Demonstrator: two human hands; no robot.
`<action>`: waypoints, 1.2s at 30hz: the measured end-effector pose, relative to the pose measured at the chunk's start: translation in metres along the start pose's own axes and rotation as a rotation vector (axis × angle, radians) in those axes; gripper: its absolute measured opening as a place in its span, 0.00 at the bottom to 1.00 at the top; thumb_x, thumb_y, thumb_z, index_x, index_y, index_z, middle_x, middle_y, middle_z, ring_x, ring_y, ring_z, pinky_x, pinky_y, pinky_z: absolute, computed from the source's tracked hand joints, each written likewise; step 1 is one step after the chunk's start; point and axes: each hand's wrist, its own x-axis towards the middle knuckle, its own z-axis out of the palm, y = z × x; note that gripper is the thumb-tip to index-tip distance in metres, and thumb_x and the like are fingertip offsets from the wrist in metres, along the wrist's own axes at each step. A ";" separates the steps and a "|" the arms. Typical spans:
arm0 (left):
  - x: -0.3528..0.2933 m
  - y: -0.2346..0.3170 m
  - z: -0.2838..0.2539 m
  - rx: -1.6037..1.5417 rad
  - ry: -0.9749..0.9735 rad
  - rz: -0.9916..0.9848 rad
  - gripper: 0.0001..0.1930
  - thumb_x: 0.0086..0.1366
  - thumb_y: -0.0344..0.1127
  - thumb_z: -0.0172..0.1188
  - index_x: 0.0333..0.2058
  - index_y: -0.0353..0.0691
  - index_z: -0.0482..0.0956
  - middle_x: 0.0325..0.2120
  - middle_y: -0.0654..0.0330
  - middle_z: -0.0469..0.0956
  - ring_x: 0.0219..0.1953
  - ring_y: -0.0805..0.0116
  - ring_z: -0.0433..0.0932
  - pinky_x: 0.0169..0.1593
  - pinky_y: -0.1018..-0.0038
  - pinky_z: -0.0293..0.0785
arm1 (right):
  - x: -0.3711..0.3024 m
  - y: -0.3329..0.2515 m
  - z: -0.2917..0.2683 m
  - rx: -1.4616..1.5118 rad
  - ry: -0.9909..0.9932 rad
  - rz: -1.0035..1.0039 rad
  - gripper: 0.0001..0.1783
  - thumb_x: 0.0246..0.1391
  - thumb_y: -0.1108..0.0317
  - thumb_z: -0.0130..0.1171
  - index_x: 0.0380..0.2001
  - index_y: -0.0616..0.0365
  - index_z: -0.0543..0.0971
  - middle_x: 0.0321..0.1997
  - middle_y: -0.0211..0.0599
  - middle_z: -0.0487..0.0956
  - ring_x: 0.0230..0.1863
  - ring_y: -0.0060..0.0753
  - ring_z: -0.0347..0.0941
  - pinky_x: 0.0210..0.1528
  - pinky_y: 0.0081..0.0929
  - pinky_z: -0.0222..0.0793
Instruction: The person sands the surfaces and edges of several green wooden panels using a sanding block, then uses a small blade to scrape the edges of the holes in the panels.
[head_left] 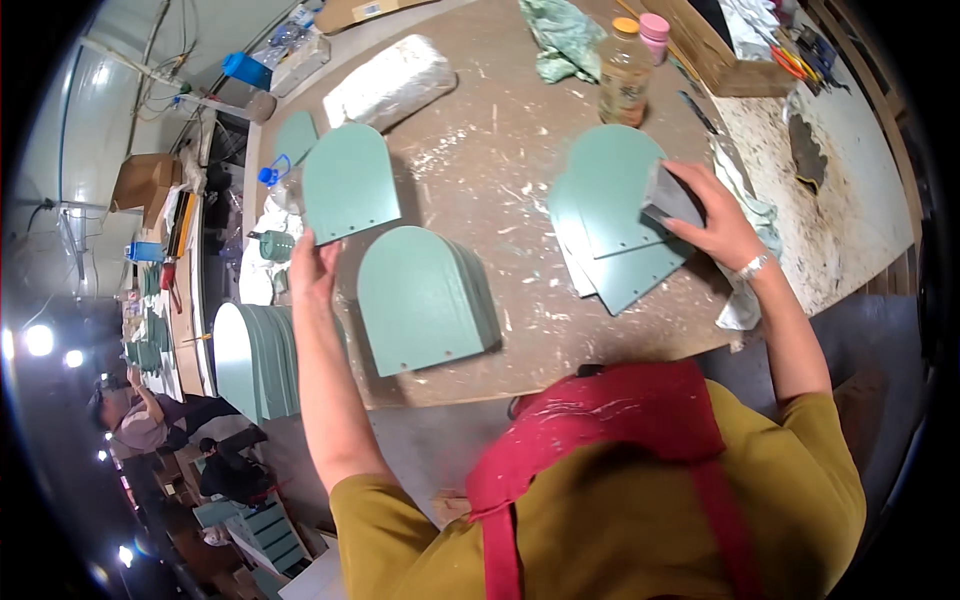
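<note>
My left hand (314, 268) grips the lower left corner of a green arched panel (350, 185), which is held at the left side of the worktable. Just below that panel stands a neat stack of matching green arched panels (410, 300), each with small holes along the straight edge. At the right, my right hand (712, 212) is closed round a grey sanding block (660, 200). The block is over the right edge of a few loosely fanned green panels (612, 190); whether it touches them I cannot tell.
On the brown table (480, 150) are a white wrapped bundle (390, 82), a bottle with an orange cap (624, 75), a pink jar (653, 35) and a crumpled cloth (562, 40). More panels (255, 360) stand stacked at left. Two people (235, 475) work at far left.
</note>
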 end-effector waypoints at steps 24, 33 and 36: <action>-0.280 -0.065 0.184 0.340 -0.669 0.125 0.30 0.69 0.38 0.56 0.65 0.31 0.60 0.60 0.46 0.68 0.62 0.59 0.68 0.64 0.66 0.64 | -0.006 0.035 0.015 0.519 0.133 0.367 0.30 0.60 0.60 0.58 0.63 0.59 0.68 0.60 0.40 0.73 0.60 0.32 0.68 0.64 0.29 0.60; -0.218 -0.176 0.225 0.746 -0.560 0.332 0.38 0.69 0.42 0.56 0.68 0.27 0.51 0.68 0.39 0.54 0.70 0.51 0.56 0.70 0.65 0.52 | 0.016 0.036 0.008 0.512 0.023 0.302 0.35 0.57 0.50 0.63 0.62 0.59 0.70 0.55 0.42 0.77 0.55 0.32 0.73 0.58 0.26 0.66; -0.212 -0.199 0.229 0.935 -0.514 0.540 0.34 0.69 0.39 0.57 0.67 0.30 0.56 0.65 0.45 0.62 0.67 0.57 0.63 0.67 0.68 0.57 | 0.023 0.033 0.009 0.546 -0.023 0.286 0.35 0.58 0.50 0.63 0.62 0.59 0.69 0.56 0.41 0.76 0.55 0.32 0.73 0.58 0.26 0.66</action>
